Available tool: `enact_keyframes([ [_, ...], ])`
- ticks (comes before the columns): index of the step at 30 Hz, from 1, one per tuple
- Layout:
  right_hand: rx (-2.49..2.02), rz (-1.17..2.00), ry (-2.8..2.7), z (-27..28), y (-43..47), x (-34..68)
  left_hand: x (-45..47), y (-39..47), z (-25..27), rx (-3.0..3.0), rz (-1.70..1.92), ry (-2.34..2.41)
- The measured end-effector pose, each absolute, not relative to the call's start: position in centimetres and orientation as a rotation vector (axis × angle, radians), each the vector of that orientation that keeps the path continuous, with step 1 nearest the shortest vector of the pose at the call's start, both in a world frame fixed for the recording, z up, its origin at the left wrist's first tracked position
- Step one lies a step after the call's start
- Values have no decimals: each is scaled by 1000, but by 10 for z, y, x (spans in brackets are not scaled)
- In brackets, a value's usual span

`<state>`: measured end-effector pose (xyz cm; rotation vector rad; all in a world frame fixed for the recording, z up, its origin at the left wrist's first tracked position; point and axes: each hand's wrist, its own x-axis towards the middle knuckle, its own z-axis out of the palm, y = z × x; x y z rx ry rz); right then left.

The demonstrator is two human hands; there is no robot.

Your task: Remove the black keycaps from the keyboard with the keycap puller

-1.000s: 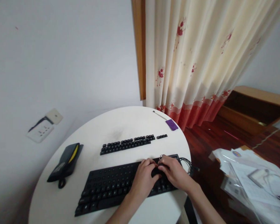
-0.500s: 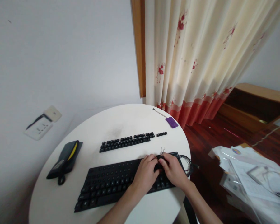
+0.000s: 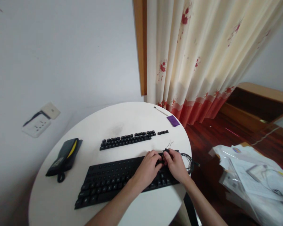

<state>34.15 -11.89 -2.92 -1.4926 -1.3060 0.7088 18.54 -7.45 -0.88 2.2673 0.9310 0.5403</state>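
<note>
The black keyboard (image 3: 108, 179) lies slantwise on the round white table, with bare key positions along its upper rows and keycaps on the lower ones. Over its right part, my left hand (image 3: 149, 166) is closed, fingertips bent down at something dark that I cannot make out. Right beside it, my right hand (image 3: 175, 164) pinches the black handle of a wire keycap puller (image 3: 170, 144), whose two thin wire prongs stick up past the fingers. Behind the keyboard, removed black keycaps (image 3: 124, 140) stand in rows, with a short separate row (image 3: 163, 132) at their right.
A black case with a yellow stripe (image 3: 64, 157) lies at the table's left. A purple cloth (image 3: 173, 121) and a thin brush (image 3: 160, 111) are near the far right edge. The coiled cable (image 3: 188, 161) hangs at the right edge. Plastic-wrapped papers (image 3: 252, 182) lie beyond.
The keycap puller's prongs have tilted to the right and show more above my right hand. My two hands have drawn slightly apart at the fingertips. The view has shifted a little.
</note>
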Motion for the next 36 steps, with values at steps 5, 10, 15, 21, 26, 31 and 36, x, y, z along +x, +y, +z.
enact_keyframes([
  [5, -1446, 734, -1131, -28, -121, 340, 191, -66, 6, 2278, 505, 875],
  [10, -1359, 779, -964, -25, -121, 339, 196, -61, 19, 2475, 516, 752],
  [15, -1336, 730, -882, -23, -122, 340, 202, -57, 24, 2776, 460, 584],
  [21, -1347, 601, -870, -26, -123, 347, 209, -52, 32, 2910, 391, 499],
  [26, -1334, 600, -756, -33, -123, 349, 217, -47, 34, 2844, 508, 293],
  [31, -1271, 659, -731, -28, -123, 345, 213, -33, 17, 2600, 849, 562],
  [36, -1278, 671, -765, -27, -121, 343, 202, 3, -10, 2432, 892, 1149],
])
